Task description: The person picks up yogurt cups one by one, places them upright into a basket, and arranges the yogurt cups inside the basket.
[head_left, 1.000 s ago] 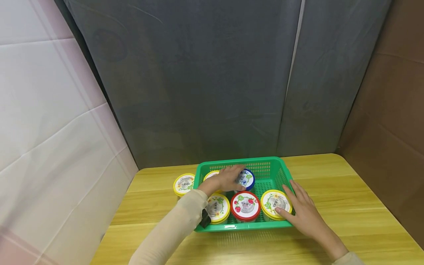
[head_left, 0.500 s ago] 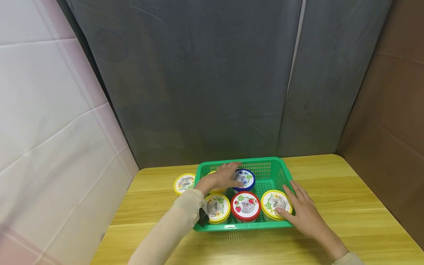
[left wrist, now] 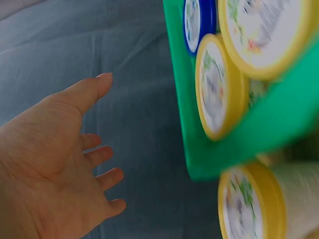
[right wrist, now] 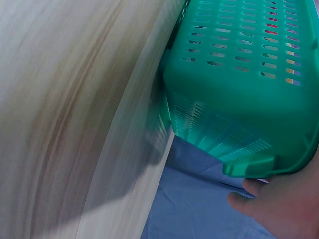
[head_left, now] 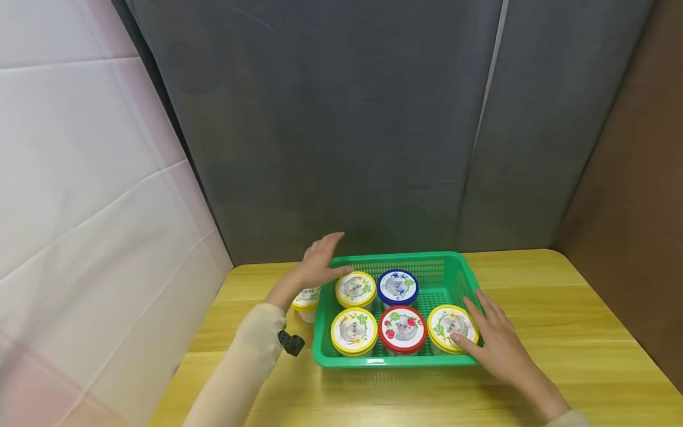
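My left hand (head_left: 313, 268) hovers at the back left corner of a green plastic basket (head_left: 400, 362), fingers extended and nothing in them. Beneath it, outside the basket, stands a yellow-lidded tub (head_left: 306, 301), partly covered by the hand. Inside, a blue-lidded tub (head_left: 397, 287) and a yellow-lidded one (head_left: 356, 289) form the back row. Along the front are a second yellow-lidded tub (head_left: 354, 332), a red-lidded tub (head_left: 402, 330) and another yellow-lidded tub (head_left: 448, 323) at right. My right hand (head_left: 498, 345) rests over the basket's right rim, its thumb overlapping that last lid.
The basket stands on a wood-grain table (head_left: 555, 320). A dark grey curtain (head_left: 341, 130) hangs behind it, with a white fabric wall (head_left: 107, 178) on the left and a brown panel (head_left: 629, 207) on the right. The left wrist carries a small black device (head_left: 290, 343).
My left hand has let go of the blue-lidded tub and moved left and back, uncovering the back row of tubs. The right hand stays on the rim; the head view has shifted slightly.
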`<state>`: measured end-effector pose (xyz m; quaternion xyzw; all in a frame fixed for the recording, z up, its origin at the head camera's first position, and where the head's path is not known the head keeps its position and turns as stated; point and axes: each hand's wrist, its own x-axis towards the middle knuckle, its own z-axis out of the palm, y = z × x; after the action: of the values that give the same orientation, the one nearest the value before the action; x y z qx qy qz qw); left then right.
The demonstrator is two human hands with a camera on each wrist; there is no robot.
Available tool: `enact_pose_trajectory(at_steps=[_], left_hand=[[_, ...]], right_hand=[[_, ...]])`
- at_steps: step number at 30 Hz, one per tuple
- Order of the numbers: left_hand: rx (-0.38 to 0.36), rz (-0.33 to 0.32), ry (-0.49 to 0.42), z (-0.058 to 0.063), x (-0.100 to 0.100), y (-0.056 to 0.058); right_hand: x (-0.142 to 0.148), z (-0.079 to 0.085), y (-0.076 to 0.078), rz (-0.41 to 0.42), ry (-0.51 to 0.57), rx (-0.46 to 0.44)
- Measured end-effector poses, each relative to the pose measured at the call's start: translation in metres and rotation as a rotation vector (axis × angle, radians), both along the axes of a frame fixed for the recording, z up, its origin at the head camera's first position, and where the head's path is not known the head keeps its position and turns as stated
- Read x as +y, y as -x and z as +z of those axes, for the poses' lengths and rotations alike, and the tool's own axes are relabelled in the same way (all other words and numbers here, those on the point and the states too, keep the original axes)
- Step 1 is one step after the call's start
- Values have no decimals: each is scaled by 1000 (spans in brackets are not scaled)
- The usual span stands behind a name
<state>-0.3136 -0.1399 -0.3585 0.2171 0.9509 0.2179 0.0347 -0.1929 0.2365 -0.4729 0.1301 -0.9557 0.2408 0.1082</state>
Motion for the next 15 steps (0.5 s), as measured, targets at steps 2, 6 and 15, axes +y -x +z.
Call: enact_pose_trajectory(at_steps=[2,6,15], left_hand=[[-4,18,3,-2,-12,-3],[-40,46,-22,-10,-33,-8],[-101,88,-37,-40,-70,-16]], right_hand=[[1,1,-1,-1,-1,0],[2,2,-1,-2,4,-7],[1,3,-1,5,5,-15]])
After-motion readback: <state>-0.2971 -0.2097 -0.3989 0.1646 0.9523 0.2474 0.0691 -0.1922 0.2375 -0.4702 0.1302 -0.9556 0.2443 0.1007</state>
